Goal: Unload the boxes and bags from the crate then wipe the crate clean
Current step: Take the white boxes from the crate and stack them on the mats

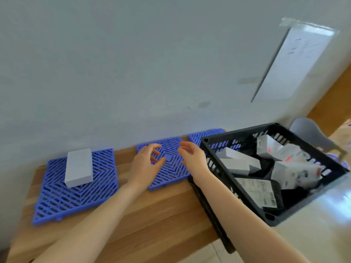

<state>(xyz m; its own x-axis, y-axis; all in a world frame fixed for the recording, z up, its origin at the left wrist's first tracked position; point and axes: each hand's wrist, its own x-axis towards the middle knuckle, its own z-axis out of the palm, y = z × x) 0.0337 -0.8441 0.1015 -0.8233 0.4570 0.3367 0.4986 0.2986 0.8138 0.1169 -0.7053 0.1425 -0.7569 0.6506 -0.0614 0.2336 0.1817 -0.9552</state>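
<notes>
A black slotted crate (212, 168) stands at the right end of the wooden table, holding several white boxes (236, 162) and a black bag with a white label (258, 192). One white box (78, 168) lies on the left blue grid mat (76, 194). My left hand (146, 164) and my right hand (191, 156) hover side by side over the middle blue mat (171, 173), fingers spread, both empty. The right hand is just left of the crate's near wall.
The wooden table (152, 211) runs along a pale wall. A third blue mat (207, 134) lies partly under the crate. A sheet of paper (292, 63) is taped to the wall. A grey chair (311, 133) stands behind the crate.
</notes>
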